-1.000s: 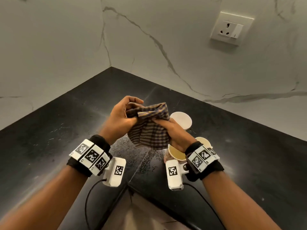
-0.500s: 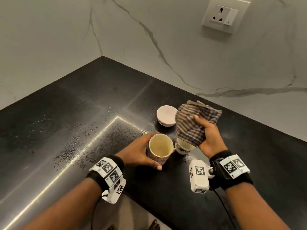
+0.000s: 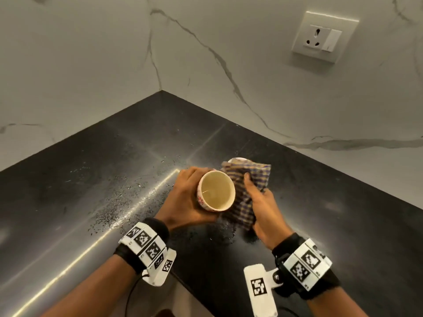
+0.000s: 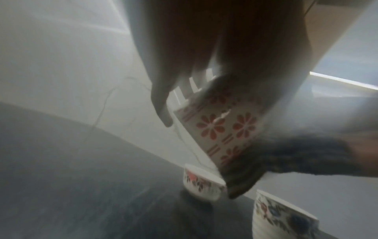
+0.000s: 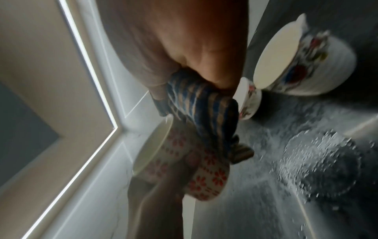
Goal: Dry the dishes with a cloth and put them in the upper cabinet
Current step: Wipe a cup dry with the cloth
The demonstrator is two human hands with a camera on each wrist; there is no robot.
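**Checked cloth meets the flowered cup**

Checked cloth (image 3: pixel 246 193), bunched in the right hand (image 3: pixel 263 209), now lies against the side of the cup (image 3: pixel 216 191); half a second ago it hung apart, above the other cups. The left hand (image 3: pixel 185 197), which was then only closing round the cup on the black counter (image 3: pixel 114 156), has lifted it clear and tipped its mouth towards the person. Both hands are closed: the left gripping the cup, the right gripping the cloth. The wrist views show the red-flower pattern, and two more cups (image 4: pixel 202 182) (image 4: pixel 284 216) standing on the wet counter below. Judging by this, drying of this cup is just starting; the others wait, and the upper cabinet is not in view.
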